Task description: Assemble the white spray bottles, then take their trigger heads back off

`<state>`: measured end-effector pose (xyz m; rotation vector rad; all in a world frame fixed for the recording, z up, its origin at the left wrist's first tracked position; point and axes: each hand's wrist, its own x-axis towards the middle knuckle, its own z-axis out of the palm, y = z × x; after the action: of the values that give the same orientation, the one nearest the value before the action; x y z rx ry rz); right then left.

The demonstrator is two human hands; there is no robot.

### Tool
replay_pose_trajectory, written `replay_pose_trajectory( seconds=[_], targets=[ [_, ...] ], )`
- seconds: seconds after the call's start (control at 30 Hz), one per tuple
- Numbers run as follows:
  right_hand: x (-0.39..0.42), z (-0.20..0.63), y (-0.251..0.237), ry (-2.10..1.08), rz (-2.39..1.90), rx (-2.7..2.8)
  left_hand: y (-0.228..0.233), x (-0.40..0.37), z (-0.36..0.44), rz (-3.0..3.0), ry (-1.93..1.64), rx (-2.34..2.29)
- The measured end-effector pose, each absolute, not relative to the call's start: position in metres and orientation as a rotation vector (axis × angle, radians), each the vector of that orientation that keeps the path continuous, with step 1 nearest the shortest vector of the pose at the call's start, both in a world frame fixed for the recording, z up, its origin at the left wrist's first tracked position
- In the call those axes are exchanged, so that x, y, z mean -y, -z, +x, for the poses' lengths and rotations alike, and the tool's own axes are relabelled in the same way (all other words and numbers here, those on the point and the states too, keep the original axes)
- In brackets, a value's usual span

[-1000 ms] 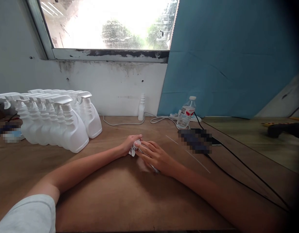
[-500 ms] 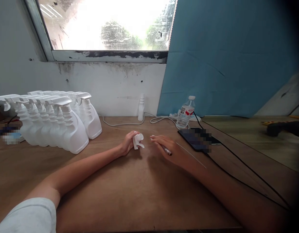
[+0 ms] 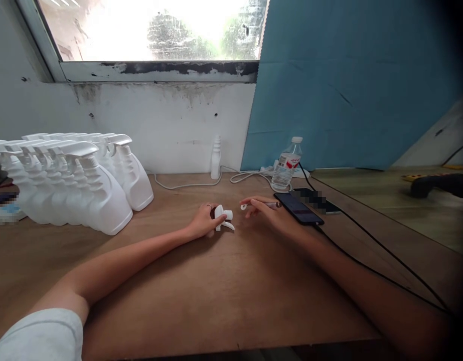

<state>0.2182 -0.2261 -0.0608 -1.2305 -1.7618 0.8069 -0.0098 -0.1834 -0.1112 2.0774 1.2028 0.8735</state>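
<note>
In my left hand is a white trigger spray head. The fingers wrap around its body, and its round neck and trigger point to the right. My right hand, a short gap away, pinches a small white ring at its fingertips. A slim pen with a dark end also lies in that hand, reaching back past the knuckles. Both hands are low over the brown tabletop. The fingers partly hide the spray head and the pen.
White spray bottles stand in rows at the left. A bare white bottle is by the wall, near a white cable. At the right are a clear water bottle, a phone and another dark device, with black cables.
My left hand has moved slightly right, turning the spray head's neck rightward. My right hand has turned, so the pen now lies nearly level. A thin pale line by the right wrist no longer shows.
</note>
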Motion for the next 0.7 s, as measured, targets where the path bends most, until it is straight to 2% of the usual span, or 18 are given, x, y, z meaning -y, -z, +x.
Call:
replay_pose_trajectory(
  seconds=[0.17,0.3,0.43,0.53,0.63,0.7],
  targets=[
    [0.220,0.221,0.068,-0.923,-1.108,1.669,0.087,0.167,-0.008,2.135,-0.740,-1.260],
    [0.219,0.221,0.071,-0.963,-1.103,1.634,0.014,0.152,-0.029,2.480,-0.798,-1.335],
    [0.220,0.219,0.074,-0.995,-1.135,1.607,-0.073,0.165,-0.080,2.533,-1.227,-1.712],
    [0.220,0.219,0.076,-1.027,-1.126,1.599,-0.110,0.196,-0.123,2.369,-1.509,-1.969],
    [0.221,0.219,0.076,-1.024,-1.120,1.597,-0.122,0.228,-0.157,2.245,-1.513,-2.340],
    [0.222,0.218,0.073,-1.011,-1.125,1.595,-0.123,0.242,-0.174,2.132,-1.393,-2.576]
  ],
)
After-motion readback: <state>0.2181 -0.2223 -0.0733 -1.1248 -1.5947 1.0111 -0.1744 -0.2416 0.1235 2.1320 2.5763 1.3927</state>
